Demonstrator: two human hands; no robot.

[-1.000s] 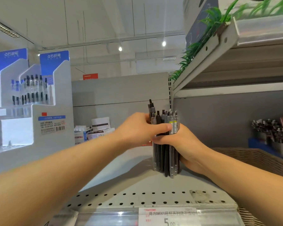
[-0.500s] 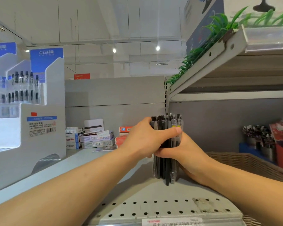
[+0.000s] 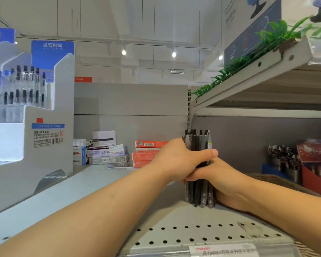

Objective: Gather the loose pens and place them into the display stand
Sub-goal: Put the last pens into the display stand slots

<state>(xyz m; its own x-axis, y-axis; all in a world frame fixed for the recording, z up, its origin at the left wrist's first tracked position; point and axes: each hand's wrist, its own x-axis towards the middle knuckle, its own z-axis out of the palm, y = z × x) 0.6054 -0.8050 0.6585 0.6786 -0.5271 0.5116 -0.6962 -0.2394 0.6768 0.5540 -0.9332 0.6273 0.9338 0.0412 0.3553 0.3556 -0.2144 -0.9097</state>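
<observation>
Fingers of left hand (image 3: 176, 160) and right hand (image 3: 224, 180) clamped round the pens (image 3: 198, 167), bundle upright, tips on the shelf (image 3: 174, 216). Tops that stood ragged a second ago now sit level (squared up, looks ready to carry). Display stand (image 3: 35, 138) well apart at left, its tiers already holding pens; wicker basket (image 3: 278, 180) at right, contents unseen.

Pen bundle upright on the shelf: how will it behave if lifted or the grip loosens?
The pen bundle is loose stiff sticks, unbanded, so it would probably splay and topple if the left hand or right hand lets go. Smooth barrels may slide out lengthwise when lifted. Fallen pens would likely roll on the flat shelf.
</observation>
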